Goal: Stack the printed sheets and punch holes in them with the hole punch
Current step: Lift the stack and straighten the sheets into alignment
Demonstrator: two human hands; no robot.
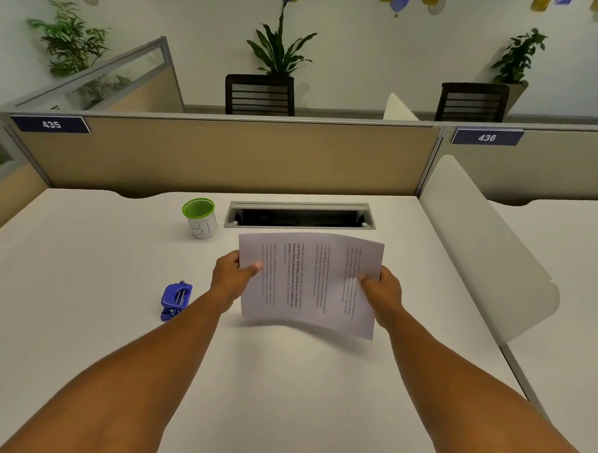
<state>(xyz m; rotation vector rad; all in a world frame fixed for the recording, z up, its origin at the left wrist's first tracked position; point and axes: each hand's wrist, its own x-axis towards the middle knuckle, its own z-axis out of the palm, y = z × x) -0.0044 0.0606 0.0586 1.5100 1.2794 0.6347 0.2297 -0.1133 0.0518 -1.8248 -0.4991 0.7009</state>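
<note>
Both hands hold the printed sheets [309, 281] above the middle of the white desk [81, 319], the text running sideways. My left hand [232, 280] pinches the sheets' left edge with the thumb on top. My right hand [383, 293] grips the right edge the same way. The paper bows slightly and casts a shadow on the desk below it. The blue hole punch [175, 299] lies on the desk to the left of my left forearm, apart from the paper.
A white cup with a green rim [201, 218] stands behind the sheets at the left. A cable slot [299, 215] opens in the desk's back. Beige partition panels close the far side, and a white divider [488, 248] borders the right.
</note>
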